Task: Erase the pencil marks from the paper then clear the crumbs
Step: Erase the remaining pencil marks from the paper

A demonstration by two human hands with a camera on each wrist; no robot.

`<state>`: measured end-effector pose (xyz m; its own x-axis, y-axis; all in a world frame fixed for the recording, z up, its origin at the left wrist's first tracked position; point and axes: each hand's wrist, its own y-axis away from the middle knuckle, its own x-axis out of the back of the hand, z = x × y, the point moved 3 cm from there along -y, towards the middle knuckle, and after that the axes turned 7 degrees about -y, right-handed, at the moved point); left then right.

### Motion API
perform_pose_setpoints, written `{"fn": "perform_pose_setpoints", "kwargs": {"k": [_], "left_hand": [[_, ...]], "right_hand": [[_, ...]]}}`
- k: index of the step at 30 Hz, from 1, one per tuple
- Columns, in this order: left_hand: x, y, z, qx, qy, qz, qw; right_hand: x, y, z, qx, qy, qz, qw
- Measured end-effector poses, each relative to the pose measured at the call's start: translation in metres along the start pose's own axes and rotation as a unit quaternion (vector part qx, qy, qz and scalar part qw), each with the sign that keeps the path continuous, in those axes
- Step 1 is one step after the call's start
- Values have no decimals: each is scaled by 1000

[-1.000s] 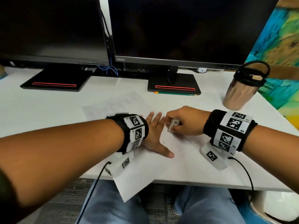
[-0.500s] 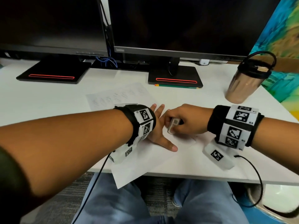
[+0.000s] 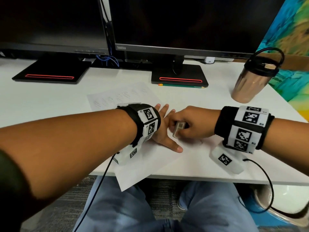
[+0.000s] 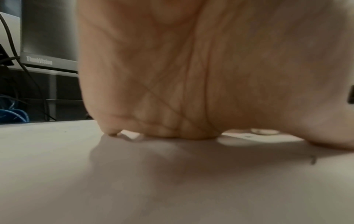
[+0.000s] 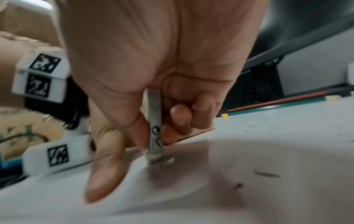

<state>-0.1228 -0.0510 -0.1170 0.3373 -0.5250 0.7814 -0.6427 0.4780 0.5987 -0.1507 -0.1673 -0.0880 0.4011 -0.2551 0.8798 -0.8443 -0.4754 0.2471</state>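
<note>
A white sheet of paper (image 3: 145, 166) lies at the desk's front edge, one corner hanging over it. My left hand (image 3: 164, 131) presses flat on it, fingers straight and thumb spread. My right hand (image 3: 189, 124) pinches a white sleeved eraser (image 3: 178, 129) between thumb and fingers, its lower end on the paper (image 5: 249, 197) just right of the left hand. In the right wrist view the eraser (image 5: 155, 128) stands upright and dark crumbs (image 5: 266, 174) lie on the sheet. The left wrist view shows only my left hand's palm (image 4: 191, 75) on the paper (image 4: 153, 181).
A second sheet with faint pencil scribbles (image 3: 120, 96) lies behind my left wrist. Behind it stand two monitors on black bases (image 3: 179, 76), and a green pencil (image 3: 180, 85) lies before the right base. A copper tumbler (image 3: 250, 82) stands at the right. My knees show below the desk edge (image 3: 217, 179).
My right hand has shifted the eraser slightly on the paper, staying beside the left hand. The left hand still presses the sheet. The head view has moved closer and tilted down.
</note>
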Motion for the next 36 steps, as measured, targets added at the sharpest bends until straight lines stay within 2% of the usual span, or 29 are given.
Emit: {"fn": "perform_pose_setpoints", "kwargs": {"k": [3,7,11,14,18,22,26,31,36], "left_hand": [[-2,-5,-2,10,1,1,1000],[-5,-10,-4,2,4,12,1000],[-3,-10,-4,13,5,9,1000],[-2,-11,-4,8,0,15,1000],[-1,-9,-3,18,3,16,1000],[-2,-7,-3,17,9,23,1000],[0,-6,-2,20,3,22,1000],[-1,-7,-4,18,2,23,1000],[-2,-5,-11,-7,2,25,1000]], "right_hand": [[3,0,6,-18,11,31,999],[-1,3,0,-10,-4,-16,1000],[1,4,6,-20,-2,31,999],[-2,8,0,-10,0,-20,1000],[1,10,2,-23,-8,26,999],[-1,13,0,-32,-3,-37,999],[1,13,7,-48,-9,38,998],[3,23,4,-63,-23,-69,995],[28,24,9,-47,-22,65,997]]}}
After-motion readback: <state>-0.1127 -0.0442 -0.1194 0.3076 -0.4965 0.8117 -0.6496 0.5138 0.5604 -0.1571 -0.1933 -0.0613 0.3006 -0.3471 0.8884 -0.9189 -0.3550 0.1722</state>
